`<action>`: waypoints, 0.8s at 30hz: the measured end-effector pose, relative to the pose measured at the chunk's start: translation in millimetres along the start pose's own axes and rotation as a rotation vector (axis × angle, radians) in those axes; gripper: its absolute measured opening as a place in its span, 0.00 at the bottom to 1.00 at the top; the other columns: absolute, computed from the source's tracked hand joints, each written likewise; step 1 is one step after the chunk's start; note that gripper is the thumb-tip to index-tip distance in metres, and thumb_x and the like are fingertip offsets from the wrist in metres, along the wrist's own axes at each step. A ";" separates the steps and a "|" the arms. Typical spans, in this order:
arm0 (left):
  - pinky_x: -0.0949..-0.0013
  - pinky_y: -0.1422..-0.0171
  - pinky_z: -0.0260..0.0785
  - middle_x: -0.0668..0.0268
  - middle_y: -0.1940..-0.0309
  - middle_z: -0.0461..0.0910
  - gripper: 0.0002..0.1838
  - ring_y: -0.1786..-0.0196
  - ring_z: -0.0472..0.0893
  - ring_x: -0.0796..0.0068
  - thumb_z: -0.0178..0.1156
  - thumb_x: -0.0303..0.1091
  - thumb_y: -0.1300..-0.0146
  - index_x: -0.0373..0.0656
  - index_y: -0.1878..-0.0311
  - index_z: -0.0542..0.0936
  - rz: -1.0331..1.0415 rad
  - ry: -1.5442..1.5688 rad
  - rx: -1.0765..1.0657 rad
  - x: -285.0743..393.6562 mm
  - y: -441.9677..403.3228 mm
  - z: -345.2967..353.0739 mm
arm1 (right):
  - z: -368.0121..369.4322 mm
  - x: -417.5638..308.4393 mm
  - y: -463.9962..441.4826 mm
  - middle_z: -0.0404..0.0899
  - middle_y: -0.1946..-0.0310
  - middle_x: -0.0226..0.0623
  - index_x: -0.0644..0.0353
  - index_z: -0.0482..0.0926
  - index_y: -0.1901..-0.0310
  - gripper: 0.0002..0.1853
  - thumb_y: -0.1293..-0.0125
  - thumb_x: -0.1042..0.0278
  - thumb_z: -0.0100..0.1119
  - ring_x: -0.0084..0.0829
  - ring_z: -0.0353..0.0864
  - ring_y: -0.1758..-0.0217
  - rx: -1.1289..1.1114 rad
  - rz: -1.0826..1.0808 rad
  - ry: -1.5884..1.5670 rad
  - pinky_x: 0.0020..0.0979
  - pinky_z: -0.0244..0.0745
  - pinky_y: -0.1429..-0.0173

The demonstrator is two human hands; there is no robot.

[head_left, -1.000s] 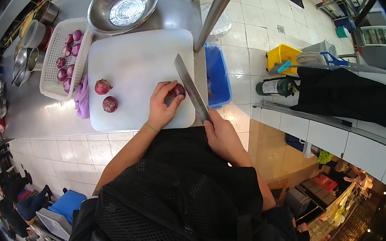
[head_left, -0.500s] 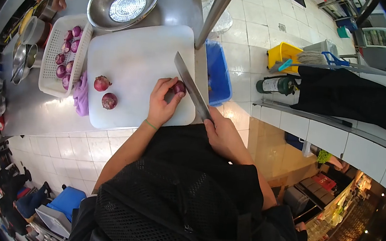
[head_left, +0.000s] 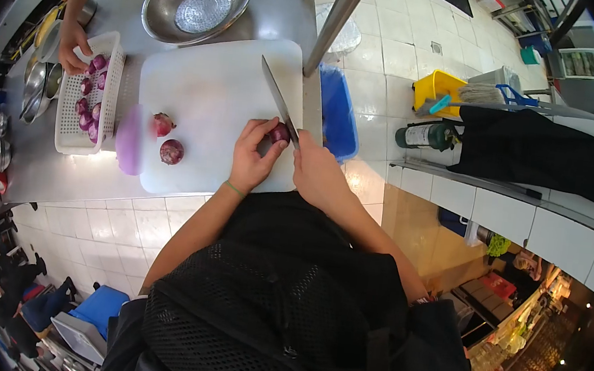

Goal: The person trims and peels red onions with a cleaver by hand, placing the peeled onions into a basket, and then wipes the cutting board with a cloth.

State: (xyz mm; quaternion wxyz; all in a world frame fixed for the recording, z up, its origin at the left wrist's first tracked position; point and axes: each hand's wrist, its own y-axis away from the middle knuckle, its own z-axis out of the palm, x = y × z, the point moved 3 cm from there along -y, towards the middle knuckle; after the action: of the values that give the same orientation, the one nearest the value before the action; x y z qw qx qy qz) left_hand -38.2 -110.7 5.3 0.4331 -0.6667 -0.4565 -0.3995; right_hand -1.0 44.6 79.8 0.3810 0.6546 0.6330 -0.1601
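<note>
My left hand (head_left: 256, 156) is closed around a red onion (head_left: 279, 133) near the right side of a white cutting board (head_left: 221, 83). My right hand (head_left: 319, 170) grips a kitchen knife (head_left: 276, 91) by its handle, which the fingers hide. The blade lies right beside the onion, its tip pointing up the board; I cannot tell whether it cuts in. Two more red onions sit on the board's left part, one reddish (head_left: 163, 125) and one darker (head_left: 172, 151).
Another person's hand (head_left: 73, 46) is at a white perforated basket (head_left: 108, 104) holding several red onions. A blurred purple cloth (head_left: 128, 142) lies by the board's left edge. A steel bowl (head_left: 157, 15) stands behind. A blue bin (head_left: 337, 114) is right of the table.
My right hand and the knife have moved left, bringing the blade against the onion's side. The other person's hand has reached the basket, which has shifted. The purple cloth has changed shape.
</note>
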 end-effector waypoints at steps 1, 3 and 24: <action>0.63 0.42 0.77 0.56 0.50 0.80 0.24 0.49 0.83 0.58 0.73 0.27 0.40 0.36 0.39 0.82 -0.010 -0.003 -0.009 -0.5 0.7 0.2 | 7.4 4.9 -6.2 0.82 0.69 0.64 0.68 0.67 0.40 0.17 0.27 0.72 0.51 0.66 0.83 0.61 0.028 0.004 0.004 0.63 0.73 0.55; 0.63 0.41 0.76 0.56 0.50 0.80 0.24 0.48 0.82 0.58 0.73 0.27 0.40 0.36 0.39 0.82 -0.014 -0.012 -0.012 -1.6 0.9 -0.7 | 21.2 12.2 -13.8 0.82 0.69 0.64 0.68 0.67 0.39 0.18 0.27 0.72 0.51 0.66 0.83 0.61 0.059 -0.002 0.006 0.63 0.74 0.55; 0.61 0.40 0.74 0.51 0.45 0.81 0.23 0.47 0.82 0.56 0.76 0.35 0.45 0.36 0.51 0.76 -0.269 -0.602 -0.279 23.0 -15.2 -34.8 | 31.3 24.9 -14.5 0.82 0.68 0.63 0.67 0.65 0.37 0.19 0.25 0.69 0.51 0.66 0.83 0.61 0.142 -0.002 0.065 0.62 0.75 0.55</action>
State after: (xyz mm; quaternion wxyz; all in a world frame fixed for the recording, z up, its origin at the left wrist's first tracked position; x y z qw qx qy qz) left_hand -51.3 -134.3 40.5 0.1276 -0.7412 -0.5883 -0.2971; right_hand -2.6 38.9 37.6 0.3127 0.6841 0.6328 -0.1838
